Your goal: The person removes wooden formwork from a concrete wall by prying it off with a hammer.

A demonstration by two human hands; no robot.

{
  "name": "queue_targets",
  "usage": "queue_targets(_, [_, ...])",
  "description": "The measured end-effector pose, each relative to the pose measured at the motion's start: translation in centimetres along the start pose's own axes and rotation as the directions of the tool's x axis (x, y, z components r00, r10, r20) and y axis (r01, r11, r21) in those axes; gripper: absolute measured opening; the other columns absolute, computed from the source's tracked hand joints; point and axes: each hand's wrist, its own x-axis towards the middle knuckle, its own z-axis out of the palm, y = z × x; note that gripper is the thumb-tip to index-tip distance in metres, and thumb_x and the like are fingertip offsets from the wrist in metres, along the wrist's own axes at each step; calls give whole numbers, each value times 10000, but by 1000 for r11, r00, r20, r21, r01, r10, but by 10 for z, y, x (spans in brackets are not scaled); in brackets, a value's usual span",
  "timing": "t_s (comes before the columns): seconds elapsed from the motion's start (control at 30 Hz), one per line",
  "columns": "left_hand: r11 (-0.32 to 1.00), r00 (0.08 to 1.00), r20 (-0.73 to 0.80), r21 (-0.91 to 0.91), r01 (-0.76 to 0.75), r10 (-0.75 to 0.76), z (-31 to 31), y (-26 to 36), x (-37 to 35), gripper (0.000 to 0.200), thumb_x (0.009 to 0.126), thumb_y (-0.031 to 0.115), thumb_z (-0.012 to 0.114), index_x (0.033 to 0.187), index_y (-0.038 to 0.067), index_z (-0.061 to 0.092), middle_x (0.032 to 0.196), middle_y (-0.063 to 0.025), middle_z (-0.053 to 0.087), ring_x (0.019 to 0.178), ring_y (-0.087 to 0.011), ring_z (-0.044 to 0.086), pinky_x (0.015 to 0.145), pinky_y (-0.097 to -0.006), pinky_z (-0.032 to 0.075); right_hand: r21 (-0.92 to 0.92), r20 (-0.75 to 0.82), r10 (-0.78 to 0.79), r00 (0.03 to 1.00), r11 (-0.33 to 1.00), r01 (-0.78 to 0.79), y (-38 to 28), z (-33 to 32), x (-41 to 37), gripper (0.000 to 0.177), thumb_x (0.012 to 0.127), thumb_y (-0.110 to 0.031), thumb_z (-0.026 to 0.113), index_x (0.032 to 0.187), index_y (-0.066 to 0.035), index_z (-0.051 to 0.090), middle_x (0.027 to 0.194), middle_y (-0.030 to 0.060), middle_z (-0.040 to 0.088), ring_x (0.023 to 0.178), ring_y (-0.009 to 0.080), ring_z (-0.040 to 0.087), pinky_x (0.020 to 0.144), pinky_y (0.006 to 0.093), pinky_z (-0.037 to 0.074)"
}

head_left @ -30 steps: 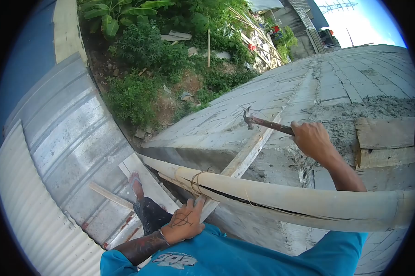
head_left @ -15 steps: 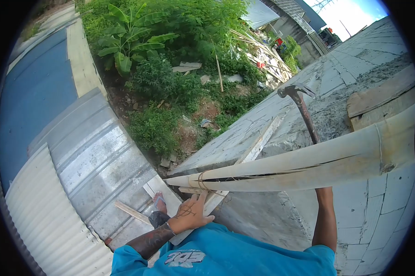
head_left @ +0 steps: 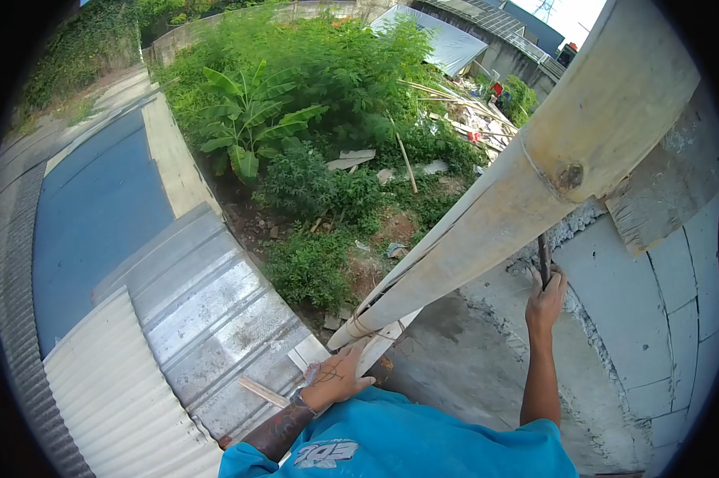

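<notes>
The right hand (head_left: pixel 545 296) is up against the wall (head_left: pixel 654 319), fingers closed round the handle of a hammer (head_left: pixel 544 253). The hammer's head is hidden behind the pole (head_left: pixel 487 223), so what it bears on cannot be told. The pole, a thick bamboo, slants from the top right of the view down towards the person's chest, where its low end lies on a plank (head_left: pixel 385 341). The left hand (head_left: pixel 335 381) rests there, fingers spread flat against the plank just below the pole's end, gripping nothing.

As for progress, the tie (head_left: pixel 363 325) binding pole to plank is already wound on (several turns, it seems), so the lashing looks done. The hammer work near the wall's top edge, by a board (head_left: pixel 670 187) and rough mortar, appears to be what remains, though how much cannot be judged. A tin roof (head_left: pixel 184 319) lies below on the left.
</notes>
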Motion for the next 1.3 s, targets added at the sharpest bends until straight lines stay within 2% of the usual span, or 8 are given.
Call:
queue_targets(0.13, [993, 993, 54, 57, 103, -106, 6, -3, -3, 725, 823, 316, 670, 1418, 46, 355, 1213, -263, 568, 1110, -409, 566, 952, -429, 454, -75, -81, -95, 992, 993, 89, 16, 19, -12, 297, 885, -187, 660, 1044, 37, 548, 1214, 196, 555, 1091, 396, 519, 929, 459, 407])
queue_targets(0.67, [997, 996, 51, 29, 66, -67, 3, -1, 1, 710, 815, 270, 669, 1411, 56, 348, 1164, -278, 586, 1049, -425, 591, 907, -444, 475, -51, -236, -104, 966, 994, 94, 17, 39, -32, 287, 803, -108, 731, 950, 27, 526, 1371, 246, 501, 1192, 440, 509, 990, 492, 408])
queue_targets(1.0, [998, 999, 6, 43, 42, -43, 9, -7, -1, 734, 811, 275, 672, 1435, 84, 337, 1160, -213, 552, 1032, -415, 578, 880, -463, 480, 68, -157, -100, 983, 991, 112, 30, 40, -37, 237, 749, 42, 639, 900, 12, 459, 1391, 302, 457, 1198, 492, 481, 997, 485, 408])
queue_targets(1.07, [999, 999, -4, 24, 43, -43, 0, 2, -3, 732, 815, 270, 667, 1440, 92, 331, 1149, -197, 541, 1022, -402, 580, 866, -454, 489, 99, -99, -40, 994, 994, 50, 30, 36, -39, 217, 773, 5, 629, 944, 24, 497, 1365, 300, 484, 1161, 484, 515, 965, 495, 427])
queue_targets(1.1, [999, 999, 14, 2, 51, -51, -3, 4, -3, 729, 823, 295, 663, 1438, 83, 333, 1159, -201, 547, 1051, -407, 564, 921, -516, 414, 113, -68, -15, 998, 993, 23, 33, 36, -39, 214, 785, -13, 624, 966, 29, 516, 1352, 300, 498, 1142, 480, 531, 949, 500, 437])
queue_targets(1.17, [997, 996, 58, -38, 71, -68, -8, 4, -3, 730, 838, 344, 654, 1434, 64, 339, 1178, -209, 558, 1109, -417, 533, 1030, -642, 263, -66, -115, -343, 932, 939, 337, 60, 41, -44, 323, 893, -168, 616, 1154, 16, 570, 1035, 228, 654, 882, 393, 621, 734, 436, 483])
queue_targets(1.23, [991, 996, 66, -116, 68, -61, -8, 1, -3, 724, 839, 306, 657, 1444, 79, 331, 1143, -218, 541, 1050, -413, 552, 968, -549, 390, -113, -107, -408, 906, 911, 397, 65, 40, -46, 321, 894, -168, 610, 1151, 20, 572, 1066, 237, 645, 897, 396, 627, 744, 435, 489])
queue_targets(1.3, [983, 995, 82, -167, 71, -58, -6, -3, -1, 720, 839, 286, 661, 1445, 81, 329, 1140, -225, 529, 1040, -405, 557, 917, -493, 452, -72, -94, -252, 963, 967, 246, 54, 38, -47, 321, 895, -169, 604, 1149, 25, 574, 1097, 247, 637, 912, 399, 632, 754, 434, 495])
